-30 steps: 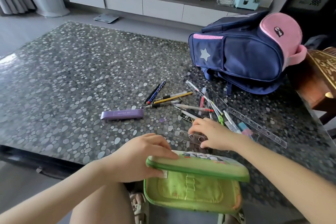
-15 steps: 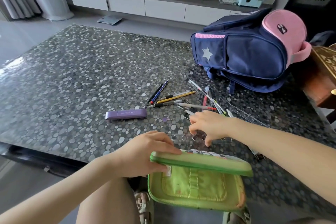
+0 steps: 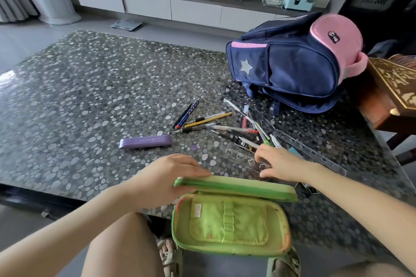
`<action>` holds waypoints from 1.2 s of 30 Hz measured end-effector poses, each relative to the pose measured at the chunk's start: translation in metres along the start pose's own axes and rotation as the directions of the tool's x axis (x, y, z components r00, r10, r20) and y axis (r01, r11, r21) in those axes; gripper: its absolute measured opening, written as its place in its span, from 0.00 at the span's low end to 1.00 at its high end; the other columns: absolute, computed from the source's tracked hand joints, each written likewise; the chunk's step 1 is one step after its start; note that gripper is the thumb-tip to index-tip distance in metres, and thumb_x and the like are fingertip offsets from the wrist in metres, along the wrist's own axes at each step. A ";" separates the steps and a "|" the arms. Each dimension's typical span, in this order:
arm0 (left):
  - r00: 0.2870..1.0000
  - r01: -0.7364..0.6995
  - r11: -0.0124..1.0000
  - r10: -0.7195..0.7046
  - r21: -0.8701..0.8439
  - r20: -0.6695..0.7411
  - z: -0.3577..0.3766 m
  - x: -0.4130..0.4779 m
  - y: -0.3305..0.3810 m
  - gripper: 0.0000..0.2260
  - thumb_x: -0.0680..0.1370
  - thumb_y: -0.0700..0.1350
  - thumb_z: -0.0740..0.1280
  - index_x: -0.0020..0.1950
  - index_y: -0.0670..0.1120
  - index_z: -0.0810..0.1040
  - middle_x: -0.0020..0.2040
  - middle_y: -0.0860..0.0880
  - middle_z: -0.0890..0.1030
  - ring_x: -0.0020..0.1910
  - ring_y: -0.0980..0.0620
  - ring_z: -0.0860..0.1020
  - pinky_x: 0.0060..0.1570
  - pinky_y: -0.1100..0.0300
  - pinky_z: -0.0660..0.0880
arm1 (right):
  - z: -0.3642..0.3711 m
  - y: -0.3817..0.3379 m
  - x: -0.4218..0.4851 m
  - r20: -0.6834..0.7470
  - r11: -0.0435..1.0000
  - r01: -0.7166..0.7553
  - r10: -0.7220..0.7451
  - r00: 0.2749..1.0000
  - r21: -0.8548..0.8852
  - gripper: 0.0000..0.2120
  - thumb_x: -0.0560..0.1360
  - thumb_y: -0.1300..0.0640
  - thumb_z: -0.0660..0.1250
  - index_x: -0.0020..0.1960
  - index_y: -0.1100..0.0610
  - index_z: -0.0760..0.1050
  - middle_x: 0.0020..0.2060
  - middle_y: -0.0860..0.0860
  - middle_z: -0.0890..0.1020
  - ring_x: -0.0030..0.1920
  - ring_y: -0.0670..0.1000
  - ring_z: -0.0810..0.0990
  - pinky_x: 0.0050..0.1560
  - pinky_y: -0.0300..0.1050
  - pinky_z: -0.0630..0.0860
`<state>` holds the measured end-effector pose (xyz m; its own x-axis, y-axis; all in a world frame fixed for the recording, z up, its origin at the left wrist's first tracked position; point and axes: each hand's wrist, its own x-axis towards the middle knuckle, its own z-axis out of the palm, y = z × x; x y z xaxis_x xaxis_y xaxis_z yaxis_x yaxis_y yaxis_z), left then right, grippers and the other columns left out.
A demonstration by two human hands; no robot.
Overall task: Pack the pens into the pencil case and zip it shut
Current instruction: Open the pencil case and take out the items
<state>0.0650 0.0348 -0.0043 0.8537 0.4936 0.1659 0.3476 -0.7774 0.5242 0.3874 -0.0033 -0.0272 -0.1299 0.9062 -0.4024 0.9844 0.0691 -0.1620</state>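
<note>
Grey pebbled stone is seen across the tabletop, and one navy and pink backpack is laid on its side at the far right corner. One green pencil case is held open at the near edge. Its lid is raised level with the tabletop and its lower half is hung past the edge over the person's knees. The lid's left end is gripped by the left hand, with fingers laid over the top. The right hand is placed apart from it, just beyond the lid's right part. It is curled on a clear stencil ruler, fingertips at the far edge and thumb at the near edge. A second clear ruler is laid beside it, toward the right edge. One purple box is set near the middle, left of the pens. About a dozen of these are scattered between backpack and right hand; an exact count is prevented by overlap.
</note>
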 end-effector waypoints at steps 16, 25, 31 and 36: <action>0.778 0.571 0.817 -0.509 0.077 -0.369 -0.023 0.048 -0.039 0.13 0.75 0.35 0.63 0.57 0.44 0.80 0.48 0.41 0.83 0.38 0.43 0.78 0.39 0.58 0.70 | 0.038 0.002 -0.084 -0.222 0.940 -0.329 0.303 0.927 -0.089 0.22 0.74 0.43 0.61 0.63 0.55 0.71 0.58 0.51 0.72 0.58 0.53 0.74 0.54 0.48 0.75; 0.761 0.597 0.801 -0.583 -0.042 -0.286 0.001 0.094 -0.047 0.18 0.73 0.37 0.67 0.62 0.46 0.75 0.59 0.42 0.78 0.54 0.41 0.76 0.52 0.54 0.73 | 0.072 -0.003 -0.142 -0.172 0.913 -0.379 0.353 0.920 -0.153 0.51 0.60 0.24 0.43 0.69 0.57 0.67 0.62 0.51 0.72 0.60 0.55 0.71 0.56 0.53 0.71; 0.944 0.262 0.915 -0.176 0.307 -0.280 0.023 0.063 0.004 0.16 0.69 0.47 0.73 0.56 0.47 0.80 0.56 0.44 0.79 0.56 0.40 0.74 0.57 0.46 0.71 | 0.084 -0.001 -0.161 -0.190 0.891 -0.319 0.269 0.944 -0.324 0.39 0.47 0.32 0.75 0.47 0.59 0.80 0.41 0.50 0.79 0.41 0.53 0.78 0.38 0.48 0.76; 0.978 0.043 0.860 -0.140 0.508 0.155 0.057 0.018 0.020 0.30 0.65 0.70 0.56 0.58 0.55 0.78 0.60 0.48 0.79 0.59 0.44 0.76 0.56 0.48 0.73 | 0.091 -0.003 -0.165 -0.324 0.910 -0.273 0.169 0.931 -0.310 0.20 0.44 0.56 0.82 0.32 0.56 0.78 0.30 0.50 0.77 0.31 0.52 0.77 0.28 0.45 0.74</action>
<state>0.1090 0.0060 -0.0381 0.8462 0.5313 -0.0410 0.5326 -0.8457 0.0340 0.3947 -0.1914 -0.0421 0.0839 0.9904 -0.1095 0.9687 -0.0553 0.2422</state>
